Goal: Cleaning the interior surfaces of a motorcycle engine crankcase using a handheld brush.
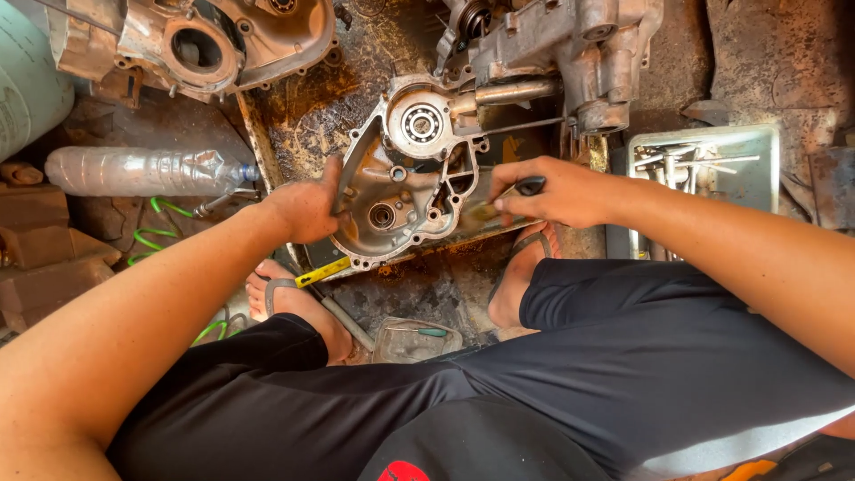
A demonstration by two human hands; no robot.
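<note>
A grey aluminium engine crankcase half (405, 174) with a round bearing (421, 124) stands tilted on an oily metal tray (303, 107). My left hand (307, 209) grips its left rim and holds it up. My right hand (552, 191) holds a small black-handled tool (527, 186), a brush or scraper, with its tip against the right inner side of the case. My two feet in sandals rest at the tray's near edge, and my knees in black shorts fill the bottom of the view.
Another engine block (561, 44) lies behind the case, and a second case (196, 44) at top left. A crushed plastic bottle (142, 171) lies left. A metal tray of tools (704, 169) sits right. A green coiled hose (160, 233), a yellow-handled tool (322, 272) and a clear tub (414, 338) lie near my feet.
</note>
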